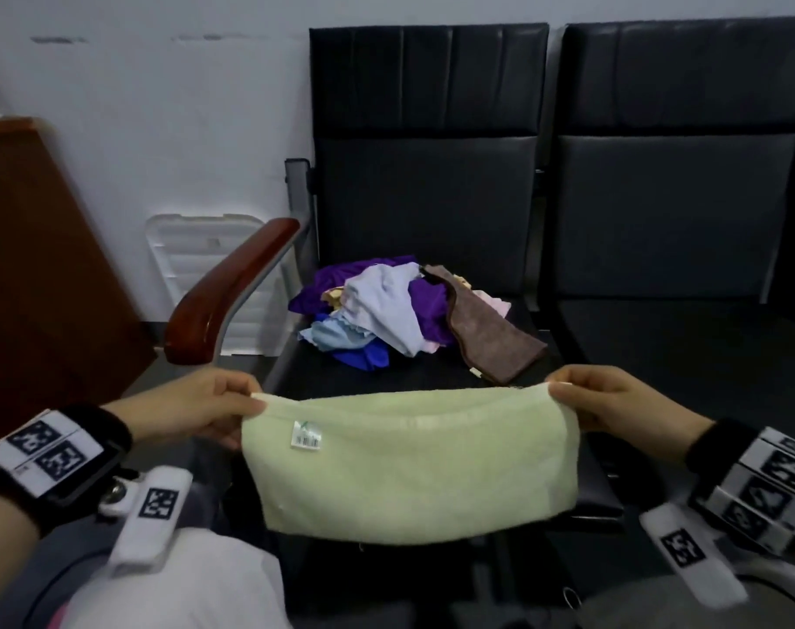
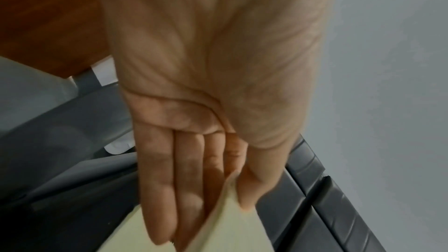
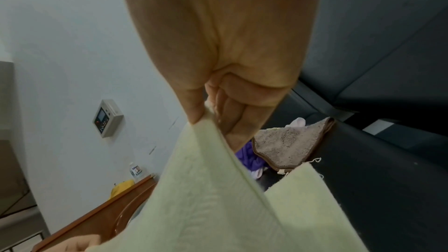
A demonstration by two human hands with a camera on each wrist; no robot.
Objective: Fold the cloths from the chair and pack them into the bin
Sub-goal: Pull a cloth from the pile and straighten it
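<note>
A pale green towel (image 1: 409,465) with a small barcode tag hangs doubled over in the air in front of the chair. My left hand (image 1: 246,408) pinches its upper left corner between thumb and fingers (image 2: 244,193), and my right hand (image 1: 557,394) pinches the upper right corner (image 3: 201,120). The towel (image 2: 232,231) (image 3: 213,198) stretches flat between both hands. Behind it, on the dark chair seat (image 1: 423,374), lies a heap of cloths (image 1: 377,311) in purple, blue, white and pink, with a brown cloth (image 1: 486,338) (image 3: 288,145) at its right.
The chair has a red-brown armrest (image 1: 232,288) on the left and a second dark seat (image 1: 686,329) on the right. A white plastic lid (image 1: 205,265) leans against the wall behind the armrest. A brown wooden cabinet (image 1: 37,265) stands at the left.
</note>
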